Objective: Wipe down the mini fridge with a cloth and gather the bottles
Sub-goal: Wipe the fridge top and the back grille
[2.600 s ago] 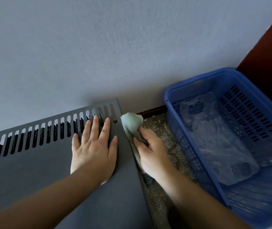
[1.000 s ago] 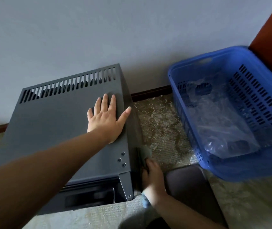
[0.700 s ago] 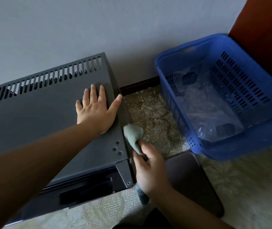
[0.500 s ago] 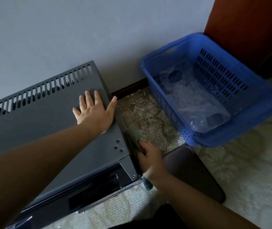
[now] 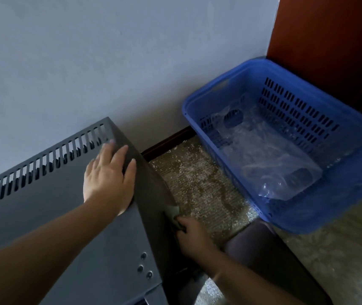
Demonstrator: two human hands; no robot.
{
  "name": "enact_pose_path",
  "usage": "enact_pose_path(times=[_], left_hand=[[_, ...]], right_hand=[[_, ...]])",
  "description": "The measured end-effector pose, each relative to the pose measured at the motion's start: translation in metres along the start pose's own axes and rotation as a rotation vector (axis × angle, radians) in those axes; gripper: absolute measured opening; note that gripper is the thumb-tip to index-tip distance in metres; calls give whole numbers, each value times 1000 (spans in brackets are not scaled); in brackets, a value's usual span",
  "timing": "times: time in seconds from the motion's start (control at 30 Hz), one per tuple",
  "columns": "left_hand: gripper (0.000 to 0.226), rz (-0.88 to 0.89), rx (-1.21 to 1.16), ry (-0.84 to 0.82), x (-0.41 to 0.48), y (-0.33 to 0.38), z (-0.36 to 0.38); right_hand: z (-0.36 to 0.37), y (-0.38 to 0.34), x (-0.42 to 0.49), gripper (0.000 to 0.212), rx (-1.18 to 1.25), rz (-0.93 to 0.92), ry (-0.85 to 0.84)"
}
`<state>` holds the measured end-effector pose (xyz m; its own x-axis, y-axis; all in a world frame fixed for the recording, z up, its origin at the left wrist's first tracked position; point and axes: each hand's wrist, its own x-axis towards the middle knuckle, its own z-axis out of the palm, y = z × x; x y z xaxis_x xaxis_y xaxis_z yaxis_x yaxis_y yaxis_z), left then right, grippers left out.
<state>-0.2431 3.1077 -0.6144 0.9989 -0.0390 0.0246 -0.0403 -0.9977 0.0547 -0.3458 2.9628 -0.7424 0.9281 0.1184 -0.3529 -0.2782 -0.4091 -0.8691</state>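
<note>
The left hand (image 5: pixel 107 179) has slid toward the rear vents (image 5: pixel 43 165), resting flat on the mini fridge (image 5: pixel 61 219), while the right hand (image 5: pixel 194 235) keeps its grip clamped on the cloth (image 5: pixel 172 210) against the fridge's right side, which stretches away rearward.

One mini fridge (image 5: pixel 65 216), one cloth (image 5: pixel 172 211), one basket (image 5: pixel 329 208), two hands (image 5: pixel 107 179) (image 5: pixel 194 236)

Left hand (image 5: pixel 107 179) lay flat on the dark grey mini fridge (image 5: pixel 50 208) top near its vent slots, right hand (image 5: pixel 192 235) pressed a pale green cloth (image 5: pixel 172 211) against the fridge's right side, blue basket (image 5: pixel 307 216) with clear plastic bag (image 5: pixel 270 170) stood near.
</note>
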Motion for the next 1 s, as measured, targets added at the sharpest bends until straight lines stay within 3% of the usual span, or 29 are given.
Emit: enact_pose_path(times=[0.17,0.33,0.37,0.5,0.63,0.83,1.0], left_hand=[[73,-76,0,-132,7,-3,6],[73,-49,135,-117,13,-1,-2],[69,-36,147,-88,16,-2,-4],[57,6,24,54,30,-5,-9],[70,-16,13,-86,40,-13,2],[79,-21,-52,-128,44,-19,5],[81,-18,-67,-124,44,-16,5]], right_hand=[[3,-44,34,35,198,-269,156],[13,7,64,42,-31,124,-24],[15,13,61,42,-47,136,-31],[13,-15,61,42,123,-94,122],[8,-52,106,42,238,-208,132],[19,-21,151,41,108,261,-46],[17,-69,174,42,361,-102,145]])
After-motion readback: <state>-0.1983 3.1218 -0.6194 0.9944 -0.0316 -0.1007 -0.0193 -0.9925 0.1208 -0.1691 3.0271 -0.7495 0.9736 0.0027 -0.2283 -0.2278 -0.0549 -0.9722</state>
